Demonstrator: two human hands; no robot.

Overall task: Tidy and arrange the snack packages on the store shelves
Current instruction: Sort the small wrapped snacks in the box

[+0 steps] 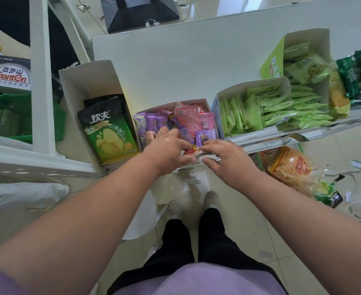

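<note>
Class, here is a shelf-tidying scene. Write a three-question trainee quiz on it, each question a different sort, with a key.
1. True or false: both hands reach into the middle box of purple and pink packets.
2. Multiple choice: the box right of the middle one holds packets that are A) orange B) light green C) black.
3. Fill in: the big green and black chip bag stands in the box on the ____ side.

Key: 1 true, the left hand and right hand are both at it. 2 B. 3 left.
</note>
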